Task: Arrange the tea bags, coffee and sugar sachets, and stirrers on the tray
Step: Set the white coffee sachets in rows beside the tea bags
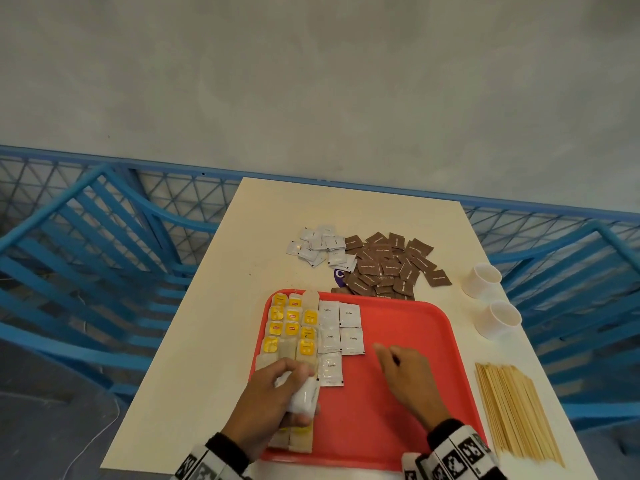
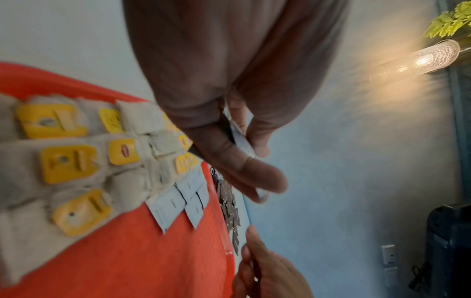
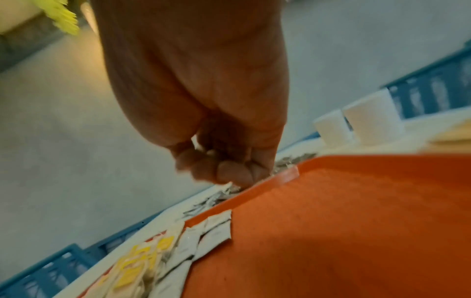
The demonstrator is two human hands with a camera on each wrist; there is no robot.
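A red tray lies at the near end of the cream table. Tea bags with yellow tags fill its left side in rows, and white coffee sachets lie in two columns beside them. My left hand hovers over the tea bags near the front and grips a small stack of white sachets, seen edge-on in the left wrist view. My right hand hangs over the bare middle of the tray, fingers loosely bent, holding nothing.
Behind the tray lie a loose heap of white sachets and a pile of brown sugar sachets. Two white paper cups stand at the right edge. Wooden stirrers lie right of the tray. Blue chairs flank the table.
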